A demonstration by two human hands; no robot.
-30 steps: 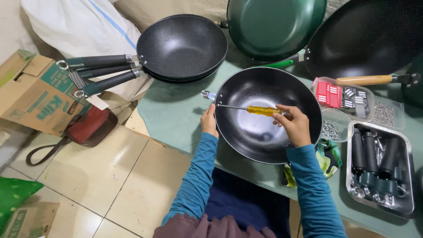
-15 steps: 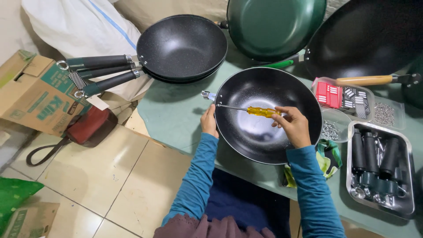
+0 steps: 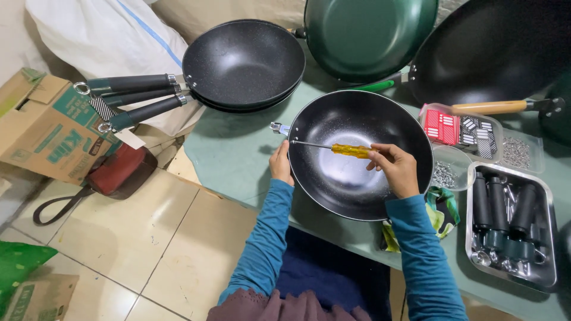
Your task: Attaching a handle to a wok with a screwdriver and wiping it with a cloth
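Black wok (image 3: 357,178) is lying on the green table (image 3: 238,154), right in front of the person, with its rim hanging a little over the near edge. It has no handle yet; only a small metal bracket (image 3: 277,127) is sticking out at its left side. The left hand (image 3: 280,163) is gripping the rim just below this bracket, fingers curled closed over the edge. The right hand (image 3: 397,169) is pinching the yellow handle of the screwdriver (image 3: 333,147) between thumb and fingers, closed on it, and the thin shaft is reaching across the bowl to the rim by the bracket.

To do this well, I think the shaft should be staying in one line with the screw, and the left hand should be pressing the wok firmly so it is not turning on the table.

Around it, a stack of dark pans (image 3: 244,62) with handles is resting at the table's far left corner, and a green pan (image 3: 369,35) and a big black pan (image 3: 493,53) are standing behind. On the right, a steel tray (image 3: 550,226) is holding black handles (image 3: 502,208), and a small clear cup (image 3: 447,172) is holding screws. Below, the tiled floor (image 3: 148,238) is carrying a cardboard box (image 3: 41,125) and a red bag (image 3: 119,172).
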